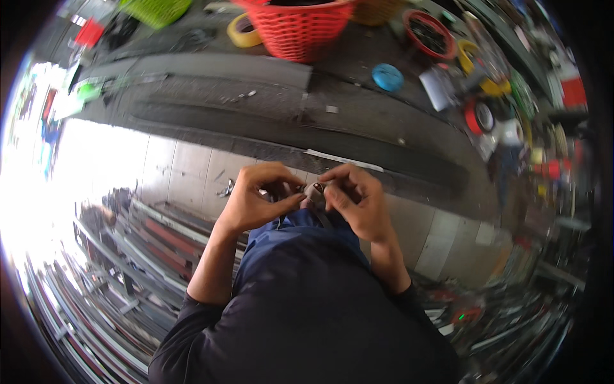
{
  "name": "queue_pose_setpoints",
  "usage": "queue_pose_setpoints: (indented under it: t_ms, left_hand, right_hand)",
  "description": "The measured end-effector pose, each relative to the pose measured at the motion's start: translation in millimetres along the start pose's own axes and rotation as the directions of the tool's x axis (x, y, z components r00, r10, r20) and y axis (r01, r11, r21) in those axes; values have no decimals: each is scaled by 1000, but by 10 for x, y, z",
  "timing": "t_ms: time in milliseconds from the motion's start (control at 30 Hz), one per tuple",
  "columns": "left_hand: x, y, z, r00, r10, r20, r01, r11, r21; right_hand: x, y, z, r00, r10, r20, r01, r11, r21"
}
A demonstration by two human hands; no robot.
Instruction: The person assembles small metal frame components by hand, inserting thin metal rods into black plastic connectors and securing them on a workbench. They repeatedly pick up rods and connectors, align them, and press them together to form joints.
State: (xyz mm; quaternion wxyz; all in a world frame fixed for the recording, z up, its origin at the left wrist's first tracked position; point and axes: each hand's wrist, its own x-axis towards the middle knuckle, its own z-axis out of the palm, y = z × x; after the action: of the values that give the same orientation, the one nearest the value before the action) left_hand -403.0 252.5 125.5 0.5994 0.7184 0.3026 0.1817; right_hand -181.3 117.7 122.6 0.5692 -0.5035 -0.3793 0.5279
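My left hand (258, 194) and my right hand (359, 203) are held close together in front of my waist, just short of the workbench edge. On the left, thumb and index finger pinch together at their tips, around something small and dark that I cannot make out. The right thumb and fingers are also curled into a pinch, with a gap between the two hands. Whatever the right fingertips hold is too small or hidden to name. Below them, a foot (313, 196) shows between the hands.
The dark workbench (230, 102) carries a red plastic basket (300, 32), a yellow tape roll (244, 32), a blue round lid-like thing (387, 77) and a red bowl of small dark parts (430, 33). Racks of metal bars (160, 237) stand at my left.
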Motion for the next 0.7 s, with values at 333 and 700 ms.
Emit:
queue_pose_setpoints:
  t_ms: [333, 700]
  left_hand:
    - [-1726, -2922, 160, 554, -752, -358, 769, 627, -125]
    - [-1795, -4568, 970, 352, -863, -362, 656, 503, -562]
  right_hand:
    - [525, 2002, 569, 585, 706, 399, -199, 602, -774]
    - [1177, 4382, 934, 657, 729, 193, 19, 241, -970]
